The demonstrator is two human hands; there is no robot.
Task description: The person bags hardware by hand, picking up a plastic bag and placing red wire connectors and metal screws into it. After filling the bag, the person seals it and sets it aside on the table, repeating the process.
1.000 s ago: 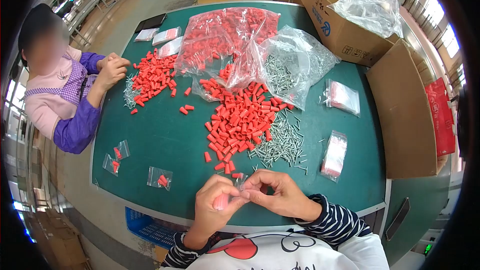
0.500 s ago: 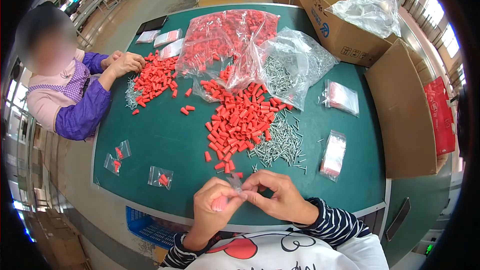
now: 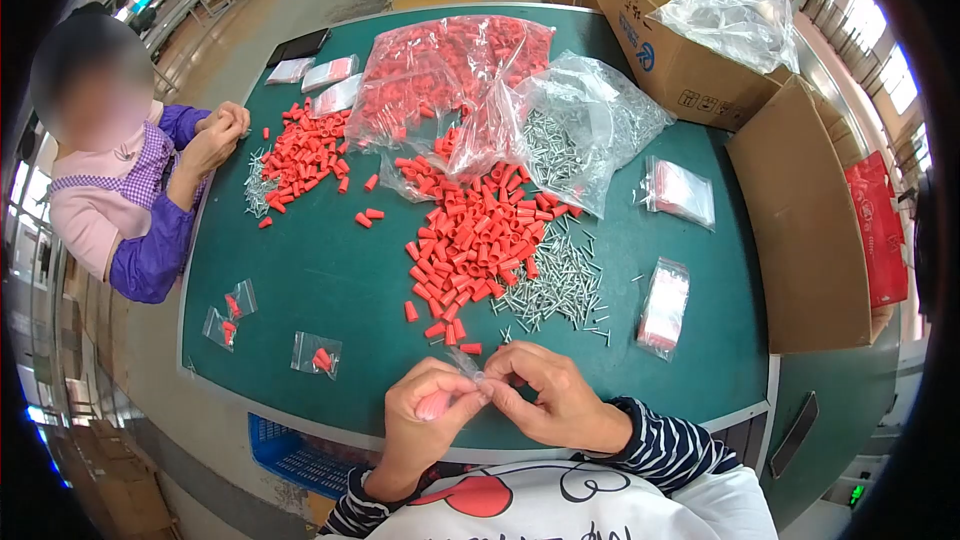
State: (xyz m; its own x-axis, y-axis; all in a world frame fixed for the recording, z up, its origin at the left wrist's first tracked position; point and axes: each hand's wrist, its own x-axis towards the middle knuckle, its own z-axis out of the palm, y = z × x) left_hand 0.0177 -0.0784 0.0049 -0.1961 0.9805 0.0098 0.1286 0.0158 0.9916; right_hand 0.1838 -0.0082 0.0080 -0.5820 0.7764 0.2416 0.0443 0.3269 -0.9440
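Observation:
My left hand (image 3: 428, 415) and my right hand (image 3: 560, 400) meet at the table's near edge, fingers closed. Between their fingertips they pinch a small clear plastic bag (image 3: 463, 362); its contents are hard to make out. Something pinkish, like a stack of small bags (image 3: 433, 405), is tucked in my left palm. Just beyond my hands lies a heap of red tapered plastic caps (image 3: 470, 240). Silvery screws (image 3: 560, 285) are piled against its right side. One red cap (image 3: 471, 348) lies close to my fingertips.
Large clear bags of red caps (image 3: 450, 65) and screws (image 3: 600, 120) stand at the back. Filled small bags (image 3: 317, 354) lie left; bag stacks (image 3: 665, 310) lie right. Cardboard boxes (image 3: 800, 230) flank the right edge. A co-worker (image 3: 130, 170) sits left by another cap pile (image 3: 305, 155).
My hands stay nearly in place, still pinching the small bag. The co-worker's hands have drawn back from the cap pile toward their body. The view has shifted slightly.

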